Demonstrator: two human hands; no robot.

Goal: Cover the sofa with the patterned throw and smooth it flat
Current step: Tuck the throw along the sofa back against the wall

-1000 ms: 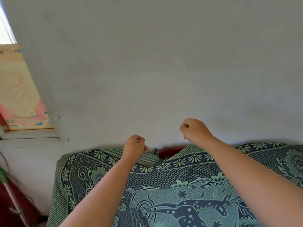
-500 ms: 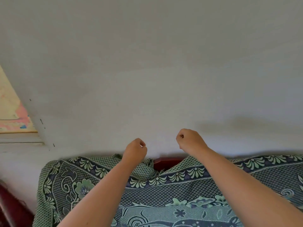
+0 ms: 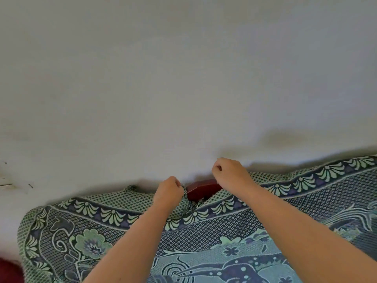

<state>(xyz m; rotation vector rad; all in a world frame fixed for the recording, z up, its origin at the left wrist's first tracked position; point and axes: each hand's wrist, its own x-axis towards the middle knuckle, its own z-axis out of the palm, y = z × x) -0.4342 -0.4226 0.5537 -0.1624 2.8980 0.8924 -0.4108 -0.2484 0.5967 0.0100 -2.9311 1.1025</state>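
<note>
patterned throw (image 3: 204, 231) draped over a sofa (image 3: 201, 189), gripped at its top edge

the view is looking down from the person's own head along two bare forearms. the throw is lying spread over the sofa, filling the lower part of the view from the left side to the right edge. it is woven in green, pale mint and dark blue, with a checked band along its top, a row of fan shapes below that, a large flower at the left and a spotted animal figure near the bottom centre. along the top of the sofa back the cloth is parting near the middle, and a short stretch of glossy red-brown sofa back is showing through the gap. behind it a plain pale wall (image 3: 183, 78) is filling the upper half of the view.

the left hand (image 3: 168, 193) is sitting just left of that gap, fingers curled tight, pinching a bunched fold of the throw's checked edge between fingers and thumb. the cloth is puckering just below the fist. the right hand (image 3: 230, 172) is hovering just right of the gap and a little higher, in front of the wall, its fingers curled into a fist. the throw's edge is running under its wrist, and it is not possible to tell whether the fingers are gripping any cloth. the two hands are near each other, not touching.

at the bottom left corner a blurred dark red shape (image 3: 9, 270) is showing beside the throw's draped end.
</note>
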